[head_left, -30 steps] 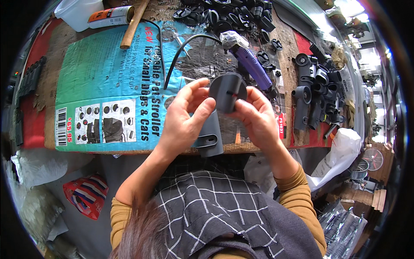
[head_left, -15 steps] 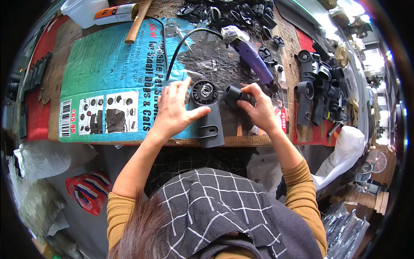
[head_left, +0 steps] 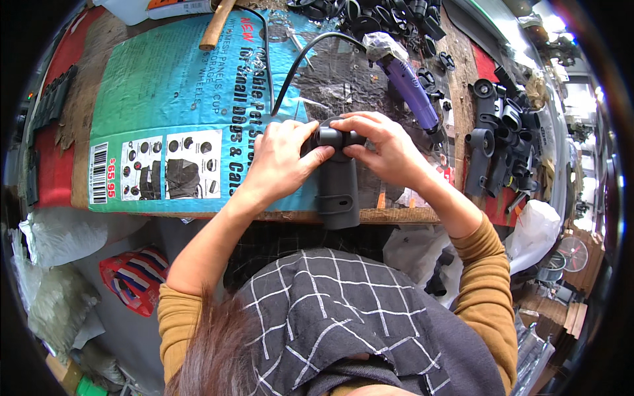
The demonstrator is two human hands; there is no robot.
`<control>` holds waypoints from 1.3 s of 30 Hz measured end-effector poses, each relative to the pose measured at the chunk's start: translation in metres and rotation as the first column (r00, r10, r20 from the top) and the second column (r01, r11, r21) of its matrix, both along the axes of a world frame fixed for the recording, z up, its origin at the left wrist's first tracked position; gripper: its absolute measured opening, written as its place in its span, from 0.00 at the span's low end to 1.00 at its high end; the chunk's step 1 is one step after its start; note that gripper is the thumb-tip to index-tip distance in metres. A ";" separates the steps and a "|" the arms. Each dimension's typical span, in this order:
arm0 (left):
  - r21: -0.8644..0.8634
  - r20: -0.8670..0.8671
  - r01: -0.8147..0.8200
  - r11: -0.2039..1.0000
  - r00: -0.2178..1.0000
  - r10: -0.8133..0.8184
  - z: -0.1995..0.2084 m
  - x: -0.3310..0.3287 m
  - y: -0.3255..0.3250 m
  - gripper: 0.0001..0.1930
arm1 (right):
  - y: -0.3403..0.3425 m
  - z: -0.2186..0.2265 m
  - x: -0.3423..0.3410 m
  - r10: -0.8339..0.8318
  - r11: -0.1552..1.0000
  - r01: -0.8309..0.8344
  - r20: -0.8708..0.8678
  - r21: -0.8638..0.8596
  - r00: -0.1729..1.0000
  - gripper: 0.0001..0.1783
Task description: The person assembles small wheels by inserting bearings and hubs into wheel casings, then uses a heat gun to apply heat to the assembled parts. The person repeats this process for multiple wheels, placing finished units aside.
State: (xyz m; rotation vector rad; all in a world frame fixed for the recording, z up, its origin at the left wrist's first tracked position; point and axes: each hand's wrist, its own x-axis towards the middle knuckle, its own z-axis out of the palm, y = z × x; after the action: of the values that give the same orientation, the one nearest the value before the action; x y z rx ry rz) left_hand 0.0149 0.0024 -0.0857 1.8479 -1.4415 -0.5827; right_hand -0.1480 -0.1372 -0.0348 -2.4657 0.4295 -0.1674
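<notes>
A long black plastic bracket [head_left: 338, 181] with a slot near its lower end lies at the front edge of the bench. A short black plastic cap piece [head_left: 328, 136] sits over its round far end, covering the spring and toothed ring there. From the left, my left hand [head_left: 281, 158] closes thumb and fingers on the cap piece. My right hand [head_left: 383, 145] grips the same piece from the right, thumb below and fingers on top. Whether the two parts are seated together cannot be seen.
A purple corded tool [head_left: 411, 92] lies beyond my right hand, its black cable [head_left: 290, 69] looping left. Black plastic parts pile up at the back [head_left: 370, 20] and right [head_left: 505, 132]. A wooden handle [head_left: 216, 28] rests at the back left, on printed cardboard [head_left: 152, 92].
My right hand has brought the cap piece left onto the bracket's round end. My left hand has moved right, closing on it too. The whole view has shifted slightly.
</notes>
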 end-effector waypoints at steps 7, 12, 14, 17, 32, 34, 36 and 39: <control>0.259 -0.131 0.184 0.948 0.979 -0.154 0.016 0.015 -0.018 0.22 | 0.002 -0.025 -0.009 -0.144 0.897 0.098 0.074 0.430 0.987 0.23; 0.449 -0.327 0.224 0.865 0.942 -0.074 0.039 0.017 -0.047 0.28 | 0.011 -0.051 -0.021 -0.214 0.908 0.096 0.254 0.408 0.943 0.19; 0.658 -0.473 0.218 0.721 0.865 0.170 0.045 0.014 -0.062 0.28 | 0.010 -0.057 -0.027 -0.253 0.840 0.073 0.268 0.538 0.930 0.22; 0.699 -0.538 0.191 0.689 0.776 0.330 0.048 -0.004 -0.071 0.18 | 0.012 -0.059 -0.036 -0.376 0.671 0.058 0.271 0.740 0.886 0.35; -0.235 0.086 0.263 0.936 0.964 -0.250 0.116 -0.044 0.021 0.33 | 0.081 0.037 -0.064 -0.290 0.919 0.137 0.397 0.370 0.871 0.27; -0.347 0.154 0.289 0.892 0.956 -0.250 0.106 -0.044 0.025 0.32 | 0.086 0.036 -0.063 -0.297 0.939 0.169 0.461 0.298 0.836 0.26; -0.382 0.141 0.273 0.883 0.961 -0.237 0.093 -0.043 0.029 0.30 | 0.091 0.031 -0.063 -0.278 0.957 0.189 0.508 0.221 0.815 0.25; -0.457 0.098 0.256 0.852 0.966 -0.238 0.081 -0.041 0.029 0.30 | 0.092 0.023 -0.065 -0.240 0.970 0.181 0.535 0.161 0.810 0.25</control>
State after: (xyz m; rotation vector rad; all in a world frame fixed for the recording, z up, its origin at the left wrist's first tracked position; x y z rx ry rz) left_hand -0.0263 0.0316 -0.0050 1.3094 -1.6865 -0.2819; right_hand -0.2129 -0.0451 -0.0118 -2.1290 0.4385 -0.9046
